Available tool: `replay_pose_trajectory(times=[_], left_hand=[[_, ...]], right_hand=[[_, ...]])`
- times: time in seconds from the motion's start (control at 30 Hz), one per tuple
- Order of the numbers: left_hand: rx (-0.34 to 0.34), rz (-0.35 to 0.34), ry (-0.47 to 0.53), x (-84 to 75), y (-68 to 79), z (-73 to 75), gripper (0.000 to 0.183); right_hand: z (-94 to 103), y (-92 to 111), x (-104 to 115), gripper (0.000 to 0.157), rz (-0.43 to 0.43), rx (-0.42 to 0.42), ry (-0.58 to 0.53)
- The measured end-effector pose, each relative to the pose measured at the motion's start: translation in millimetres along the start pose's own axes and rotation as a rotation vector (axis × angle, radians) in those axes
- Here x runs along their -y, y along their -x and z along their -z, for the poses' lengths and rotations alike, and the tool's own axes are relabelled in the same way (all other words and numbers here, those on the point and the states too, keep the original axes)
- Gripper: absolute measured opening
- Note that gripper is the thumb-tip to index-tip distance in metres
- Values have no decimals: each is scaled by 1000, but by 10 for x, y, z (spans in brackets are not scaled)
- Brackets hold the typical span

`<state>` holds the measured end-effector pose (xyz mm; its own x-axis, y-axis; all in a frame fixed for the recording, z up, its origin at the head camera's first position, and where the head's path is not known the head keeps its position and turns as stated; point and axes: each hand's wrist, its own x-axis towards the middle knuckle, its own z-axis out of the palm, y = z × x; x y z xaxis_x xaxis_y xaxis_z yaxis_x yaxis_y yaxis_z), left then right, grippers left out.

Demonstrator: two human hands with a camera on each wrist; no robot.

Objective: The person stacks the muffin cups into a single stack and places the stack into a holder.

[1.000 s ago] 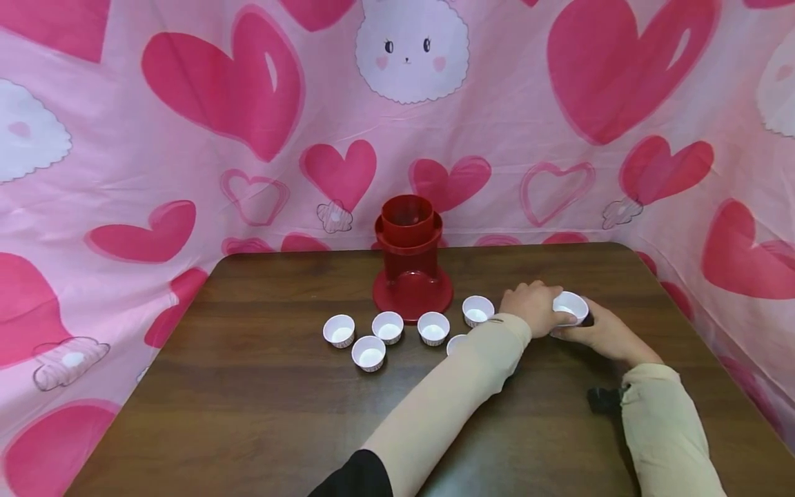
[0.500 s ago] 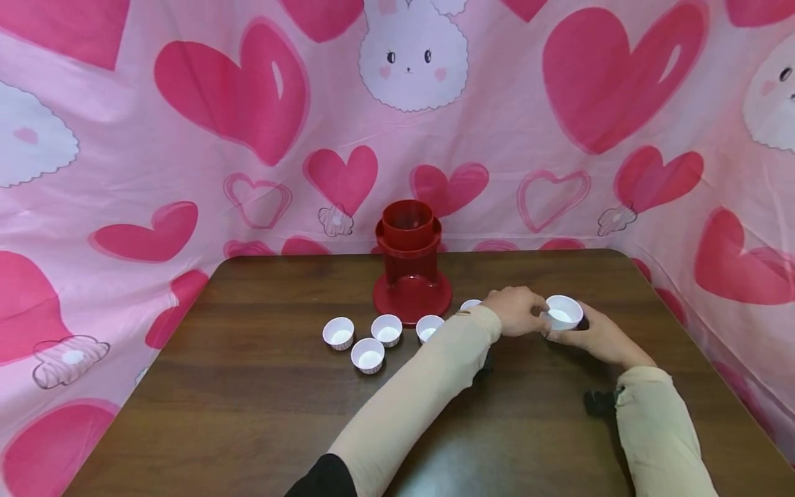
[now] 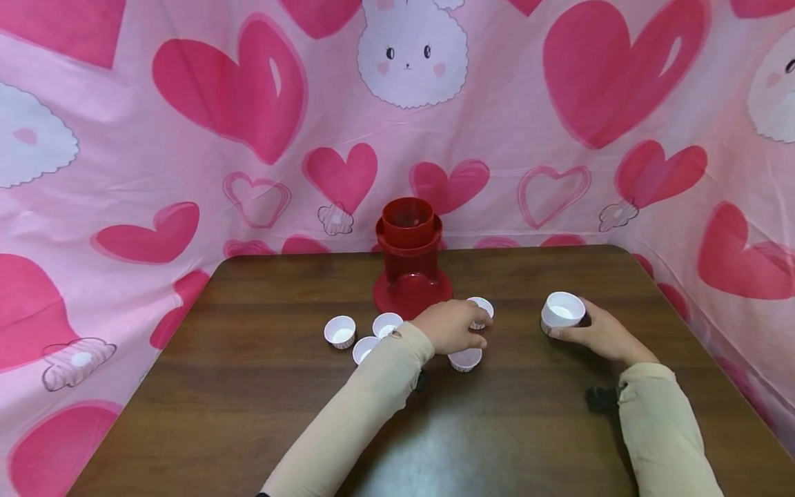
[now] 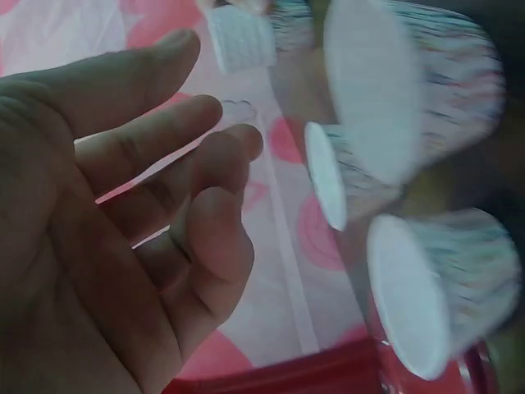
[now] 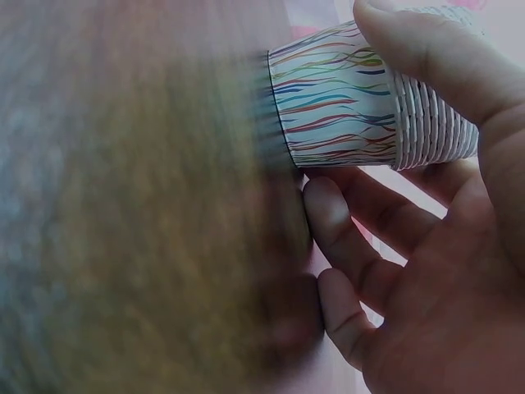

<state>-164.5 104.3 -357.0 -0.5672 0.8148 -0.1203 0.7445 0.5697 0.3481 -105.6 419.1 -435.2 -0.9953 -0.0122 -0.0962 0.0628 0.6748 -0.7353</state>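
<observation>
My right hand (image 3: pixel 611 338) grips a stack of nested white paper baking cups (image 3: pixel 562 312) at the right of the table. The right wrist view shows colored wavy lines on the lowest cup (image 5: pixel 332 103), several layered rims (image 5: pixel 431 123) and the thumb across them. Over the middle of the table reaches my left hand (image 3: pixel 452 328), fingers apart and loosely bent, holding nothing. Two single cups lie nearest it: one by the fingertips (image 3: pixel 479 312), another just below the hand (image 3: pixel 465 359). In the left wrist view, blurred cups (image 4: pixel 447 287) stand beside the empty fingers.
Behind the cups stands a red cylindrical holder (image 3: pixel 410 266) on a round base. More loose cups (image 3: pixel 339 332) sit left of my left forearm, which partly covers one (image 3: pixel 364 350). A pink heart-print cloth (image 3: pixel 348 103) hangs behind the brown wooden table (image 3: pixel 217 414).
My left hand has left the cup stack and moved left to the loose cups. My right hand keeps hold of the stack in nearly the same place.
</observation>
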Motion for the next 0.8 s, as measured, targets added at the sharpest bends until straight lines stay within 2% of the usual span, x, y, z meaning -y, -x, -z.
replay_pose_trajectory(times=[0.17,0.3,0.5,0.63,0.8], left_hand=[[20,46,-79,73,150,-142,55],[15,59,-125,91,202,-236,66],[1,21,-209,64,195,-328,58],[10,10,-181,27,173,-377,56],[8,-13,-137,-26,120,-468,62]], right_hand=[[-4,1,-11,87,24,-8,5],[-3,-2,-9,85,45,-21,8],[-1,0,-28,80,62,-39,5],[4,-4,-28,81,61,-32,-10],[8,-4,-20,81,59,-28,-7]])
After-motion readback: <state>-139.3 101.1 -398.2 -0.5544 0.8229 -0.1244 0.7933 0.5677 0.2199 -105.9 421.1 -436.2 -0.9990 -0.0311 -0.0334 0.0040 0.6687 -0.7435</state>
